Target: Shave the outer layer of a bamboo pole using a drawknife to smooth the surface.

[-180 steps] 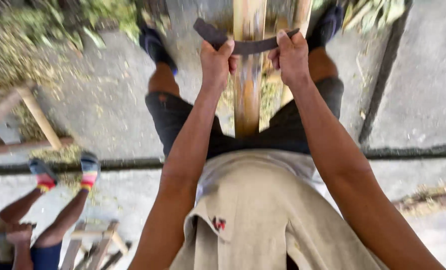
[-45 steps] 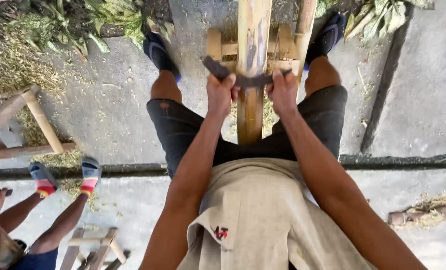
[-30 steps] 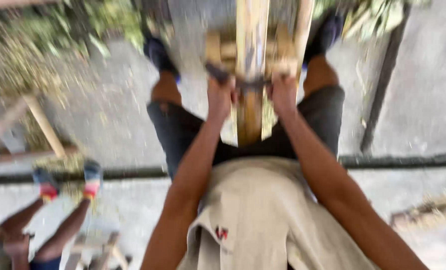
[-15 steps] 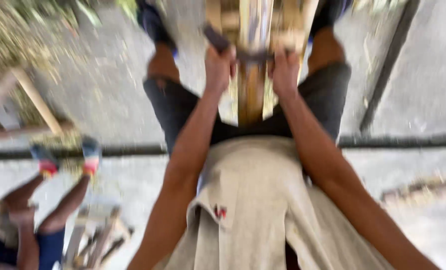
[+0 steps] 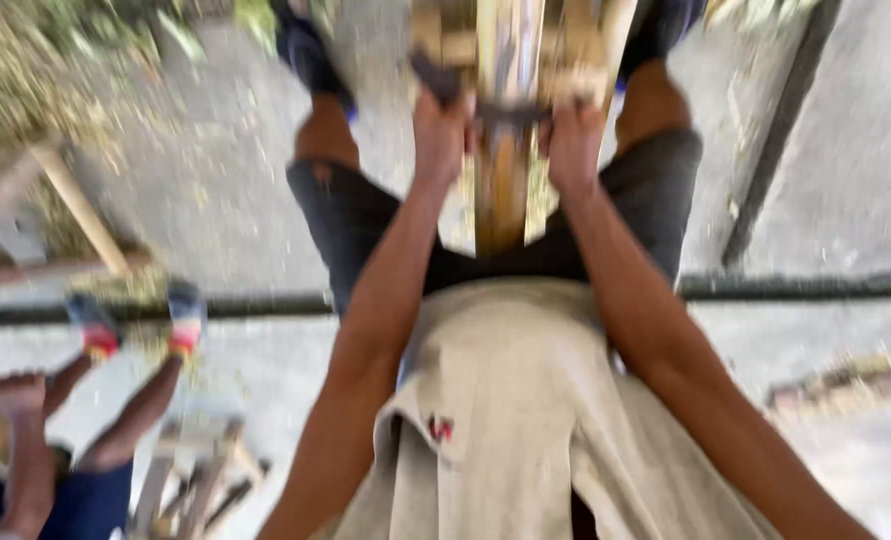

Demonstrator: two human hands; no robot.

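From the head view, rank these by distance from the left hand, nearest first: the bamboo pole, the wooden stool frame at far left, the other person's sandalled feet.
1. Bamboo pole: just right of the left hand, between the knees.
2. Sandalled feet: lower left, another person's.
3. Wooden stool frame: far left edge; close to the feet in distance, so 2 and 3 are hard to separate.

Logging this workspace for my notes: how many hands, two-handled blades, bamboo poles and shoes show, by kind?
Hands: 2, left hand and right hand
Two-handled blade: 1
Bamboo pole: 1
Dark shoes: 2
Bright shoes: 2
Total: 8
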